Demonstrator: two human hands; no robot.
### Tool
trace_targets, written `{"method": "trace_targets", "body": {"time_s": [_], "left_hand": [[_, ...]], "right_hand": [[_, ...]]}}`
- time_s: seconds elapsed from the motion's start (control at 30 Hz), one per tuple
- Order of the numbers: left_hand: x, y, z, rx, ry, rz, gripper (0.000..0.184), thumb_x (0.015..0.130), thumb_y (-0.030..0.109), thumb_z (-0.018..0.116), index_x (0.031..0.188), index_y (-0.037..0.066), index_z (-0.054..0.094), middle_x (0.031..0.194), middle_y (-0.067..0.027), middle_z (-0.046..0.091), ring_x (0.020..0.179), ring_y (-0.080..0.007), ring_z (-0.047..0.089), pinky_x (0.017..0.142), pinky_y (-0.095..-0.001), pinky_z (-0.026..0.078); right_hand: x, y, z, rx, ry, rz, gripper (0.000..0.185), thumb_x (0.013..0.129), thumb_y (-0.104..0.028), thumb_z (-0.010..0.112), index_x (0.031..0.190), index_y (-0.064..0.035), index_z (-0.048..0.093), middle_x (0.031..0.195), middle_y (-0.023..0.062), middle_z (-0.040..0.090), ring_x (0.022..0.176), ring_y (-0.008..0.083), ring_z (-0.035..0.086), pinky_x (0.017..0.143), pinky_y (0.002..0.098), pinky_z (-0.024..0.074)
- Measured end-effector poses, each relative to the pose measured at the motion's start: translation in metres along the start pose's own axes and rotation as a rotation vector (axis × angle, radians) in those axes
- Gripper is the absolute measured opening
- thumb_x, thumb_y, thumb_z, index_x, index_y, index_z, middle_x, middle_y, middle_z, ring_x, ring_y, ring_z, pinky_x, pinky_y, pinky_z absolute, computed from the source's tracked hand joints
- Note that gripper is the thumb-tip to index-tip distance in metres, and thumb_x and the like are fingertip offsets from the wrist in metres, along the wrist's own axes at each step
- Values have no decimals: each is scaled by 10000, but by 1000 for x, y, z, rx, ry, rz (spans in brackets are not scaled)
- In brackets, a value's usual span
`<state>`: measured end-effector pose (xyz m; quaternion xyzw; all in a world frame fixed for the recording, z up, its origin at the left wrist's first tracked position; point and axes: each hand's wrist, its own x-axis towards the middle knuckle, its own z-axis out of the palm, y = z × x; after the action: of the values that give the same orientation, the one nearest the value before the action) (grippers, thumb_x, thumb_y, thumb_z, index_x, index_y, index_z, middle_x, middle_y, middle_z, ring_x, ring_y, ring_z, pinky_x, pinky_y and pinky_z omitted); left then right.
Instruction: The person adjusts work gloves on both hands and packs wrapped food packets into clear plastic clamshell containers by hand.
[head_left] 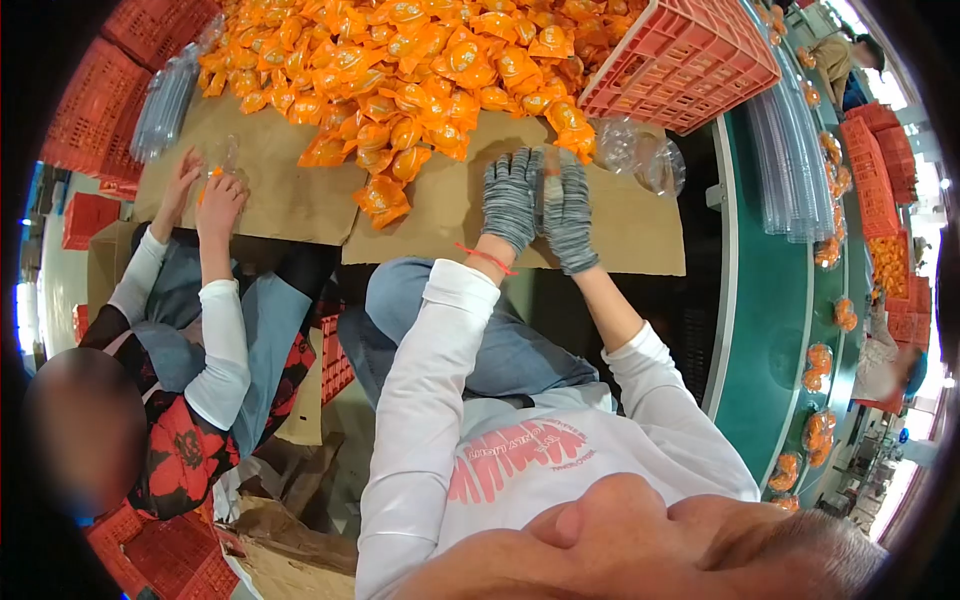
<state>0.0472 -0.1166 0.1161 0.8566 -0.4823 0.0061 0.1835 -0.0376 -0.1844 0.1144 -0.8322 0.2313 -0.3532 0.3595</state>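
My left hand (508, 200), in a grey striped knit glove, lies over the front of the cardboard sheet (640, 235) with its fingers stretched out. Close beside it, my right hand (567, 212) wears a matching glove, its fingers also stretched forward. A narrow strip of something partly see-through (548, 180) shows between the hands; I cannot make out what it is. Just beyond my fingers lies a small orange-wrapped round packet (571, 130) at the edge of a large pile of such packets (430, 60). Clear plastic containers (640, 155) rest to the right of my hands.
A red plastic crate (685, 65) tilts at the pile's right. Stacked clear trays (790, 160) stand along a green conveyor (755, 300), which carries packed orange fruit (820, 435). On my left, a co-worker's hands (220, 205) are over the cardboard. Red crates (95, 110) are stacked beyond.
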Motion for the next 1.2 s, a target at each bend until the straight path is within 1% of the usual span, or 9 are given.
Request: {"method": "trace_targets", "body": {"time_s": [0.23, 0.3, 0.43, 0.53, 0.63, 0.73, 0.83, 1.03, 1.2], "left_hand": [[1, -7, -15, -83, -172, 34, 751, 755, 277, 553, 1370, -4, 226, 1401, -219, 258, 1299, -355, 253, 1072, -479, 163], [-3, -10, -10, -248, -130, 54, 817, 727, 259, 593, 1391, 27, 178, 1387, -206, 295, 1286, -367, 279, 1051, -483, 225], [0, -11, -7, -846, -220, -109, 831, 711, 158, 625, 1402, 69, 173, 1356, -193, 366, 1246, -376, 344, 1012, -427, 330], [0, -10, -9, -767, -224, -250, 750, 731, 102, 606, 1379, 47, 233, 1326, -166, 414, 1252, -345, 363, 1001, -384, 358], [-2, -14, 22, -512, 165, -145, 676, 719, 74, 620, 1331, 51, 334, 1236, -186, 485, 1144, -362, 471, 952, -395, 407], [-6, -15, 30, -288, 414, -218, 552, 714, 47, 630, 1238, 44, 455, 1132, -190, 540, 1012, -353, 551, 890, -380, 454], [-4, -21, 29, -806, 144, -408, 411, 718, 72, 655, 1112, 14, 552, 1066, -189, 561, 954, -321, 567, 857, -363, 467], [-11, -10, 23, -728, 270, -218, 349, 761, 100, 634, 1103, 40, 591, 1030, -162, 565, 903, -305, 581, 822, -358, 475], [-8, -7, 12, -384, 112, -230, 350, 794, 126, 600, 1139, 73, 582, 1001, -162, 572, 837, -329, 587, 784, -379, 483]], "right_hand": [[15, 21, 4, -166, -25, -99, 428, 930, -217, 385, 1269, 43, 409, 1259, 228, 465, 1162, 369, 439, 999, 407, 321], [19, 34, 0, -305, -49, -174, 423, 928, -217, 390, 1264, 38, 420, 1260, 219, 470, 1161, 359, 444, 998, 404, 324], [30, 33, -11, -169, -127, 6, 401, 922, -223, 407, 1239, 17, 459, 1248, 199, 487, 1163, 336, 448, 1004, 399, 315], [33, 29, -13, -158, -172, -29, 382, 917, -225, 417, 1223, -5, 481, 1226, 191, 504, 1150, 324, 460, 994, 400, 319], [36, 22, -15, -141, -231, -94, 363, 910, -222, 425, 1206, -25, 497, 1198, 185, 521, 1128, 325, 475, 973, 406, 331], [39, 23, -15, -220, -273, -145, 353, 904, -201, 435, 1207, -30, 496, 1184, 173, 531, 1118, 318, 482, 965, 392, 341], [42, 25, -15, -278, -329, -156, 356, 905, -158, 437, 1232, -22, 474, 1195, 162, 526, 1123, 303, 482, 983, 353, 343], [45, 30, -18, -8, -305, -12, 342, 876, -152, 453, 1197, -43, 501, 1137, 174, 546, 1071, 331, 497, 948, 378, 374], [45, 30, -18, -21, -299, -41, 333, 871, -143, 457, 1184, -41, 509, 1150, 165, 538, 1074, 321, 495, 938, 389, 381]]}}
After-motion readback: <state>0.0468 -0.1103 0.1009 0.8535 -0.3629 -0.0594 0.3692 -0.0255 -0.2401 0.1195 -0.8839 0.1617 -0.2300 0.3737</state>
